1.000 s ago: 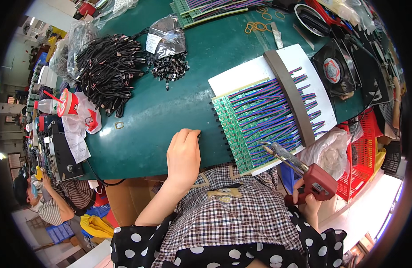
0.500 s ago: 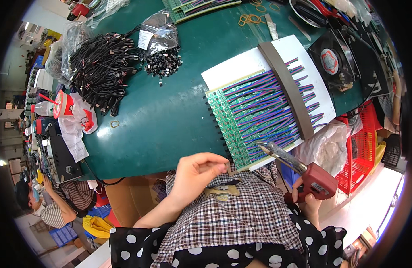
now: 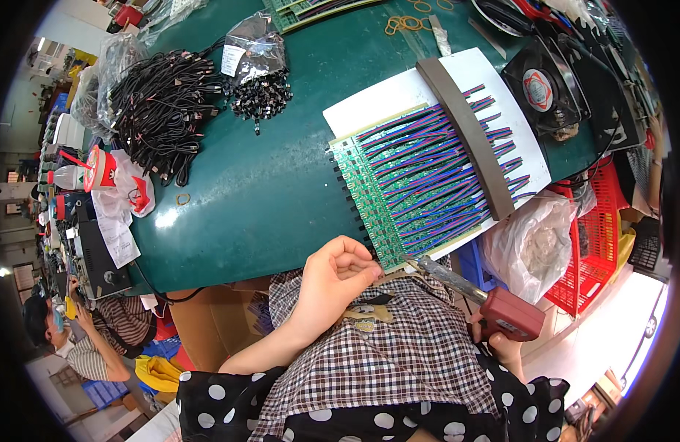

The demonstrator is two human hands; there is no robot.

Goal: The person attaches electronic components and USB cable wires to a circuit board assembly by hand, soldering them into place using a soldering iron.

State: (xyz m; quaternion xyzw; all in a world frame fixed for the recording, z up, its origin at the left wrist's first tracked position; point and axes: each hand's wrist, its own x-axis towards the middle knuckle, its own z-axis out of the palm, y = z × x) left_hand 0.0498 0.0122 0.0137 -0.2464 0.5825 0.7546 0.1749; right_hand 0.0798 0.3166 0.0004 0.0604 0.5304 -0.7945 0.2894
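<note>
My right hand (image 3: 504, 348) grips a dark-red soldering gun (image 3: 513, 313) by its handle. Its metal tip reaches the near end of a panel of green circuit boards (image 3: 369, 202); whether it touches is too small to tell. Rows of blue, red and dark wires (image 3: 421, 180) run rightward from the boards. A brown bar (image 3: 469, 136) lies across the wires, over a white sheet (image 3: 377, 99). My left hand (image 3: 329, 287) is closed in a pinch at the panel's near left corner, close to the gun's tip. What its fingertips hold, if anything, is hidden.
Black cables (image 3: 163, 110) are heaped at the far left of the green table (image 3: 244, 199), beside a plastic bag (image 3: 255, 48) of small black parts. A fan (image 3: 539, 88) stands far right. A red crate (image 3: 594, 250) is right of the table; a person (image 3: 89, 342) sits at left.
The soldering gun has moved left and nearer, its tip going from over the wires to the near end of the boards. My left hand has shifted slightly, its fingers more curled.
</note>
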